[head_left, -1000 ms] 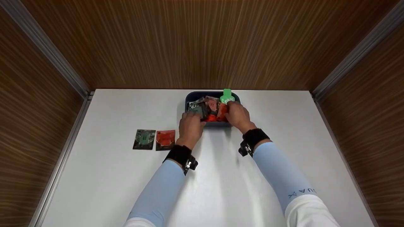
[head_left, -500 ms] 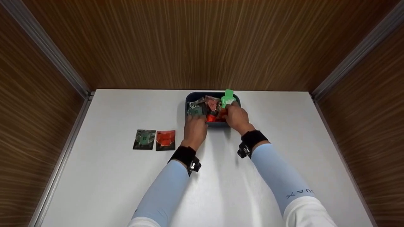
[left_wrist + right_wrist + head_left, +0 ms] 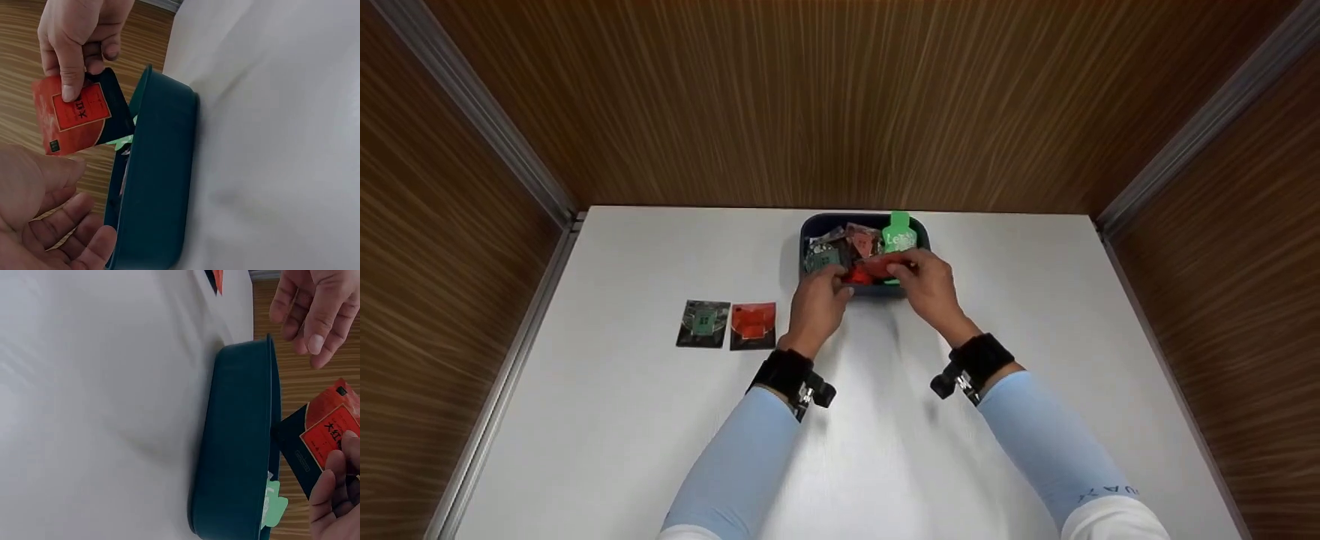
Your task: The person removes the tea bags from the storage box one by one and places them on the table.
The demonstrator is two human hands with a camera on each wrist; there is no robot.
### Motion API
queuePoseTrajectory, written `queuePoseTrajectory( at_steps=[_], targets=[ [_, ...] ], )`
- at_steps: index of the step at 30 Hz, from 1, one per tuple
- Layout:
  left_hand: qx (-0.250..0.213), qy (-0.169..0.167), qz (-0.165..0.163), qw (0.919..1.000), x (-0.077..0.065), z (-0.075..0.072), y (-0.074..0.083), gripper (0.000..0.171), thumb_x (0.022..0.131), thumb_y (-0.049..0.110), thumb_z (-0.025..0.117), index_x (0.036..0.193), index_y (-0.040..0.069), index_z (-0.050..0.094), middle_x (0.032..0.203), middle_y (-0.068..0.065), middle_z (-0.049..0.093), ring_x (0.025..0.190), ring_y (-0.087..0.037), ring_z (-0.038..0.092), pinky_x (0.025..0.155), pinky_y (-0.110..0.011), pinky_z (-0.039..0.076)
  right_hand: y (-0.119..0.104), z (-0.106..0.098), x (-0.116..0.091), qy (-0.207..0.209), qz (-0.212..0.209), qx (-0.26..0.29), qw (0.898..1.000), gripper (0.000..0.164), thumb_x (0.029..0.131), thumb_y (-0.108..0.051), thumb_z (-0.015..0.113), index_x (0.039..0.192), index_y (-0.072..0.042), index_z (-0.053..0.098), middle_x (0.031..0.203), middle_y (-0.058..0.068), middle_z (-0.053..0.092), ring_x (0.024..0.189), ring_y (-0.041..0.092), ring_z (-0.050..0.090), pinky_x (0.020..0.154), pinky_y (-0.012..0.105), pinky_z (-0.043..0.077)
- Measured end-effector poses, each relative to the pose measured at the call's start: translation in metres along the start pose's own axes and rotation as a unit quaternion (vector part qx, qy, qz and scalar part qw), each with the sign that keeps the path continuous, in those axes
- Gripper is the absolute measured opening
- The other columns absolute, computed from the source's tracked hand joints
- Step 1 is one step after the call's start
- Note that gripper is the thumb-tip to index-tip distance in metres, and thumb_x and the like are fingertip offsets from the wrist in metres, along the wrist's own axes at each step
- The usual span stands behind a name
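Note:
My right hand (image 3: 932, 289) pinches a red-and-black tea sachet (image 3: 323, 433) between thumb and fingers, above the dark blue-green plastic container (image 3: 160, 169). In the left wrist view the sachet (image 3: 76, 115) faces the camera, printed with a red label. My left hand (image 3: 817, 306) holds nothing. Its loosely bent fingers hover by the container's front left rim, apart from the held sachet. Inside the container lie a green-and-black sachet (image 3: 823, 257), another red one (image 3: 862, 240) and a bright green bottle-shaped packet (image 3: 899, 236). The container's bottom is hidden.
A green-and-black sachet (image 3: 703, 324) and a red-and-black sachet (image 3: 753, 326) lie flat side by side on the white table (image 3: 607, 420), left of the container. A wood-grain panel (image 3: 840, 105) rises behind the table, with more panels at both sides.
My right hand has lifted the red sachet from the container's right side and shifted it a little left. My left hand has drawn back slightly from the green sachet. The table sachets have stayed put.

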State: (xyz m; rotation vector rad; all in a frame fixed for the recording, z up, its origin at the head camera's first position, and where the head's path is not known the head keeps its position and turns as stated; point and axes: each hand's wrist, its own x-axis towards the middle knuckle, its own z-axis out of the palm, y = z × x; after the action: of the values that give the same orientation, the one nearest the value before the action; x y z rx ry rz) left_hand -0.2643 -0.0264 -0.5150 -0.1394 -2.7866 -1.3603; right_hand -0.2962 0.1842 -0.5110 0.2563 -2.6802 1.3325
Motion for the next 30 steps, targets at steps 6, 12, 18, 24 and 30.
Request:
queuePoseTrajectory(
  at_steps=[6,12,18,24,30],
  targets=[
    [-0.046,-0.011,-0.022,0.9986,-0.005,-0.002,0.002,0.046,0.102,0.021,0.073,0.144,0.006,0.062,0.121,-0.012,0.074,0.111,-0.028,0.07,0.095,-0.046,0.055,-0.008,0.011,-0.02,0.022,0.067,0.115,0.991,0.026,0.1,-0.022,0.075,0.115,-0.001,0.073,0.094,0.016,0.074,0.068,0.017,0.065,0.058,0.023,0.051],
    [-0.07,-0.012,-0.013,0.9974,-0.017,-0.001,-0.002,0.033,0.103,0.024,0.071,0.132,0.009,0.07,0.117,-0.009,0.076,0.109,-0.026,0.071,0.093,-0.044,0.056,-0.013,0.025,-0.037,0.025,0.075,0.174,0.982,0.023,0.101,-0.022,0.074,0.111,-0.001,0.071,0.092,0.025,0.072,0.062,0.015,0.063,0.056,0.023,0.051],
    [-0.091,0.011,-0.013,0.9957,-0.03,0.003,-0.01,0.019,0.101,0.025,0.073,0.111,0.008,0.077,0.099,-0.007,0.077,0.09,-0.022,0.069,0.08,-0.04,0.055,-0.015,0.036,-0.049,0.029,0.08,0.213,0.973,0.021,0.101,-0.022,0.074,0.11,-0.003,0.072,0.085,0.018,0.071,0.06,0.017,0.061,0.054,0.024,0.051],
    [-0.147,0.029,-0.037,0.988,-0.04,0.005,-0.022,0.014,0.101,0.022,0.073,0.105,0.009,0.077,0.091,-0.009,0.076,0.079,-0.021,0.07,0.071,-0.032,0.055,-0.01,0.047,-0.06,0.011,0.092,0.224,0.97,0.019,0.1,-0.012,0.074,0.115,-0.001,0.07,0.097,0.017,0.073,0.06,0.016,0.064,0.054,0.025,0.052],
    [-0.198,0.012,-0.072,0.9775,-0.049,0.002,-0.036,0.016,0.103,0.016,0.07,0.112,0.005,0.077,0.099,-0.02,0.075,0.091,-0.037,0.072,0.074,-0.031,0.058,-0.006,0.061,-0.072,-0.021,0.124,0.19,0.974,0.014,0.099,-0.011,0.073,0.112,-0.003,0.073,0.097,0.028,0.072,0.068,0.035,0.068,0.053,0.025,0.051]
  ],
)
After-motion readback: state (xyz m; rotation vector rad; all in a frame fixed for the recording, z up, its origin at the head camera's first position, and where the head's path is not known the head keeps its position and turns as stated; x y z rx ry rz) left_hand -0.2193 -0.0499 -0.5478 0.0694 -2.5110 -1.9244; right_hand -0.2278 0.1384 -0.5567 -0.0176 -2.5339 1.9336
